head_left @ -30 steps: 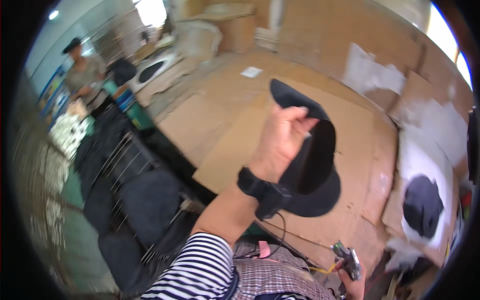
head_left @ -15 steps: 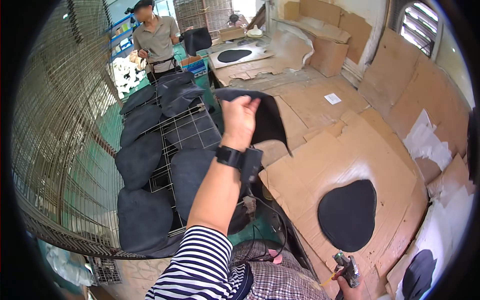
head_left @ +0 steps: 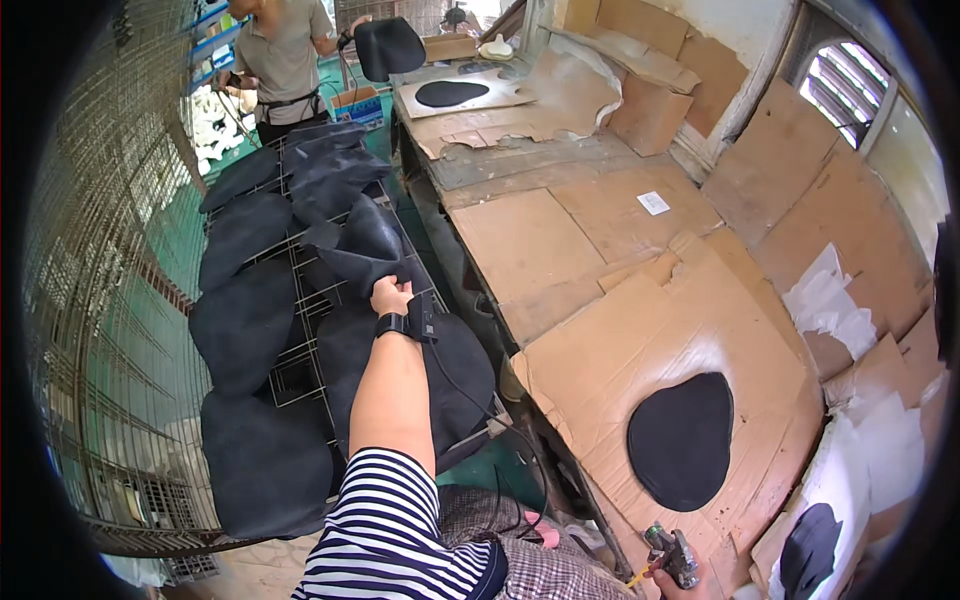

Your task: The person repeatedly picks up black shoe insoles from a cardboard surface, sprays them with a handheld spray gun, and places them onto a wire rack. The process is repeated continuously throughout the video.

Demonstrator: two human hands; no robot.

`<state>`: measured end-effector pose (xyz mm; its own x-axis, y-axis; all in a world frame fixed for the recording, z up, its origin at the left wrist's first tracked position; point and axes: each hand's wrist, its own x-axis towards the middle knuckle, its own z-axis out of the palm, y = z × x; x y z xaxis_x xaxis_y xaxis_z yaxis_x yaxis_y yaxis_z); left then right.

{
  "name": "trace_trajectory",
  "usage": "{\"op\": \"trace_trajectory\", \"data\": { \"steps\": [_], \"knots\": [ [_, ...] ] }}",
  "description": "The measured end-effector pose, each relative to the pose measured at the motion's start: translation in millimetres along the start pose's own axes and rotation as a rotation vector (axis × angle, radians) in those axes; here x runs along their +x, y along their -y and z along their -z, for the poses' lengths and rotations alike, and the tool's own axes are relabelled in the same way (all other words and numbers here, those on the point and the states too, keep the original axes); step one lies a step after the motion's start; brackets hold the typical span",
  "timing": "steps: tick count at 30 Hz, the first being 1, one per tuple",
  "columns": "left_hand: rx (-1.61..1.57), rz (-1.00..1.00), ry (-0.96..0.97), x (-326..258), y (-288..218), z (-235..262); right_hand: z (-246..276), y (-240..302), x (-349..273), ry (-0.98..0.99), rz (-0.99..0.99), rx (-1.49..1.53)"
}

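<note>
Black, curling sheet (head_left: 368,240) sits over the middle of the wire rack (head_left: 295,350), its near edge pinched in the left hand (head_left: 392,297). It looks light and floppy, likely to fold, so a thumb-and-finger hold on the rim should suit it. Right of the rack, the right hand (head_left: 682,584) is wrapped around a spray gun (head_left: 672,553); on that side a cardboard-covered table (head_left: 520,245) bears a flat black piece (head_left: 682,442). Beyond the rack stands a co-worker (head_left: 285,60).
</note>
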<state>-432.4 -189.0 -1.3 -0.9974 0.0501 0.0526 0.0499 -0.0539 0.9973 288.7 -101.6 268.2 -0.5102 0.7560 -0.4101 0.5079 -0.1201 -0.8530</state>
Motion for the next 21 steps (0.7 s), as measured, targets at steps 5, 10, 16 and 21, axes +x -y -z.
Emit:
{"op": "trace_trajectory", "data": {
  "steps": [5, 10, 16, 21],
  "knots": [
    [-0.266, 0.184, 0.082, -29, 1, -36, -23, 34, -5, -0.017, -0.033, 0.008],
    [-1.004, 0.598, -0.318, -49, -62, -73, -30, 30, 4, 0.002, 0.016, -0.026],
    [-0.234, -0.250, -0.090, 58, -87, -9, -16, 26, 14, 0.075, -0.114, -0.067],
    [-1.321, 0.080, 0.020, 9, -305, -39, -29, 15, 10, 0.029, -0.097, -0.040]
  ]
}}
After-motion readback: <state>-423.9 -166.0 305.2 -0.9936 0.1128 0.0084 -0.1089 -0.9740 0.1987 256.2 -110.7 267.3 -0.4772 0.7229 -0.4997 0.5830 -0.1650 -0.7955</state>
